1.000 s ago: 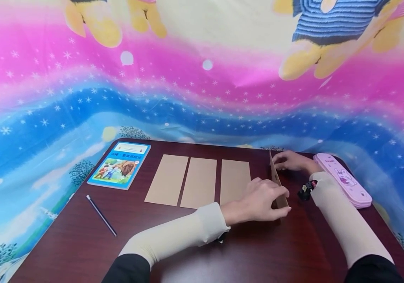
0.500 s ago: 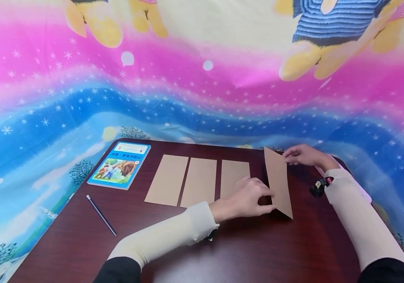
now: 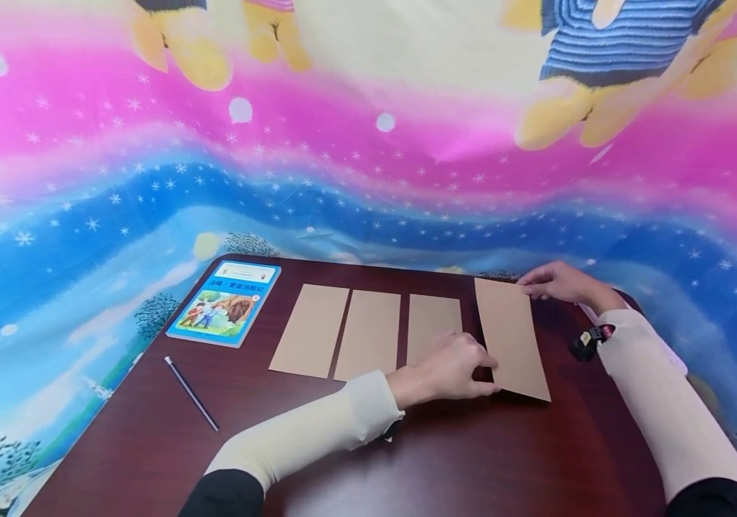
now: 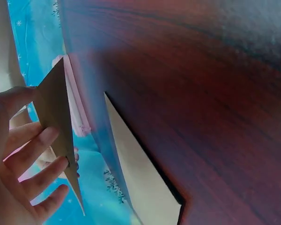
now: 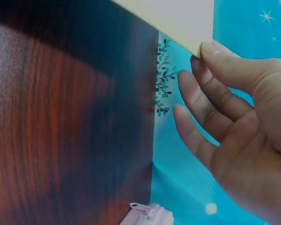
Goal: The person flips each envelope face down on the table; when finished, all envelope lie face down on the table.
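Note:
A brown rectangular card [image 3: 515, 337] is held a little above the table on the right side, tilted, its broad face up. At its left edge, my left hand [image 3: 447, 368] holds it between thumb and fingers; in the left wrist view, several fingertips [image 4: 49, 134] lie against the card. My right hand [image 3: 565, 285] pinches the far right corner with thumb and index finger, while the other fingers [image 5: 192, 93] are loosely bent. Three similar brown cards lie flat in a row: a left one [image 3: 308, 330], a middle one [image 3: 368, 334], and a right one [image 3: 433, 316] partly behind my left hand.
A blue illustrated book [image 3: 226, 305] lies at the table's far left, with a dark pen [image 3: 192, 393] nearer. A pink pencil case [image 3: 673, 355] is mostly hidden by my right forearm. A patterned cloth [image 3: 368, 179] hangs behind the dark red-brown table [image 3: 458, 459].
The card was nearly on edge between my hands; it has tipped down toward flat, face up. My right hand moved right to its far corner, and my left hand shifted slightly left.

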A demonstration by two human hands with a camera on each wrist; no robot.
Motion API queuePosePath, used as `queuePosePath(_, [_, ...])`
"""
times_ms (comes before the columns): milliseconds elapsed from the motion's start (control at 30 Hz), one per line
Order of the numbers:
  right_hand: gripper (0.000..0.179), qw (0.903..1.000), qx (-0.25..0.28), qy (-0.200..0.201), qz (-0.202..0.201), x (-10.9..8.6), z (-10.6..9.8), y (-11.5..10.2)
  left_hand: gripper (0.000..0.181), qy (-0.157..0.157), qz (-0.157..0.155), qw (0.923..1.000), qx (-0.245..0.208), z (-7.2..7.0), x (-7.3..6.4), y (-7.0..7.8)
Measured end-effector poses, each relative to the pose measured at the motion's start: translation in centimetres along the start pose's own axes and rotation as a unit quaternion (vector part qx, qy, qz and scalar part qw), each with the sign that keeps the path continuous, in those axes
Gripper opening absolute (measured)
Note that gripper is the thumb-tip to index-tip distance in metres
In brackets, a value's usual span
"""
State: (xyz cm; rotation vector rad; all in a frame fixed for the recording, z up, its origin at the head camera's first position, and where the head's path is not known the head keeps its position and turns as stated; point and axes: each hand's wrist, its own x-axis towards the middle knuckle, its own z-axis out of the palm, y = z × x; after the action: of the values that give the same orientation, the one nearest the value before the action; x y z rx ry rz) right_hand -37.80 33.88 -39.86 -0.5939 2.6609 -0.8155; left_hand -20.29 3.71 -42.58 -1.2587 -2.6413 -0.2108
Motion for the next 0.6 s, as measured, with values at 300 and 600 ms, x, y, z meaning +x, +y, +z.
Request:
queuePosePath(300, [0.024,0.9989,-0.043,-0.006,-0.018,0.4,2.6,1.3,0.016,-0.081,-0.014,0.9963,0.025,2.5,-0.2,0.2])
queuePosePath(600, [0.018,0.9954,-0.094,-0.017,-0.011,1.2,3.7,2.3,0.021,-0.127,-0.050,0.9878,0.075,2.6,0.9,1.0])
